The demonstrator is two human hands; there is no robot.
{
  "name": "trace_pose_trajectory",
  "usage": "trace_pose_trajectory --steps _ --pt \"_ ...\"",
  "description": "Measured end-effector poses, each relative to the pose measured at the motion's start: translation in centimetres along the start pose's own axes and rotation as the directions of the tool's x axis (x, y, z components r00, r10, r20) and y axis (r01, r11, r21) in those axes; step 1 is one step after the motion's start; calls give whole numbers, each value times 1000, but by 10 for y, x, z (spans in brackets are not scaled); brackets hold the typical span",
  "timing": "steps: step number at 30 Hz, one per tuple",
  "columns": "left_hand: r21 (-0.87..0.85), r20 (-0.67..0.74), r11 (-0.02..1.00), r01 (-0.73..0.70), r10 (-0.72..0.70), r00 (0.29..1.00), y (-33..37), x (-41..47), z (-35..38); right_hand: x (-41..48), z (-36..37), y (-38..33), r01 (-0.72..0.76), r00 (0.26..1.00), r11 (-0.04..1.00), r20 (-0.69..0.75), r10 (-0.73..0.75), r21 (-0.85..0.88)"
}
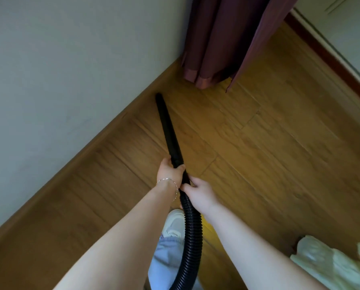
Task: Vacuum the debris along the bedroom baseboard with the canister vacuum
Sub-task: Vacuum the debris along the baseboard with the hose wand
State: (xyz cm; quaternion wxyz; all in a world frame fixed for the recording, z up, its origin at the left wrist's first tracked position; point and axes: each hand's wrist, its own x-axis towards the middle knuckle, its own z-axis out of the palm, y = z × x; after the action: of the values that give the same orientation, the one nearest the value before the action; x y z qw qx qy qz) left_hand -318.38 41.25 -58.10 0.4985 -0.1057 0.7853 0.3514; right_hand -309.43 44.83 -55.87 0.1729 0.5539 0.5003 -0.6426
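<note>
A black vacuum wand (167, 126) runs from my hands up to its tip, which sits on the wooden floor right beside the brown baseboard (112, 126). My left hand (169, 171) grips the wand's wide lower end. Just behind it, my right hand (199, 192) holds the joint where the ribbed black hose (192, 233) begins. The hose curves down and out of the bottom of the view. The canister itself is out of sight. I can make out no debris on the blurred floor.
A dark maroon curtain (223, 42) hangs to the floor in the corner beyond the wand's tip. A reddish baseboard (330, 57) lines the wall at right. Pale green fabric (334, 266) lies at bottom right. My white shoe (174, 223) stands below the hands.
</note>
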Motion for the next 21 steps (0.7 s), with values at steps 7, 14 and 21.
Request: trace_pose_trajectory --steps 7,14,21 --pt "-265 -36 953 150 -165 986 -58 -37 -16 -51 13 21 -20 994 989 106 35 -145" --pt "-577 16 795 189 -220 975 -117 -104 -63 -117 44 47 56 968 963 252 13 -264" --pt "-826 100 534 182 -179 979 -168 -197 -129 -200 90 52 240 920 812 391 -16 -533"
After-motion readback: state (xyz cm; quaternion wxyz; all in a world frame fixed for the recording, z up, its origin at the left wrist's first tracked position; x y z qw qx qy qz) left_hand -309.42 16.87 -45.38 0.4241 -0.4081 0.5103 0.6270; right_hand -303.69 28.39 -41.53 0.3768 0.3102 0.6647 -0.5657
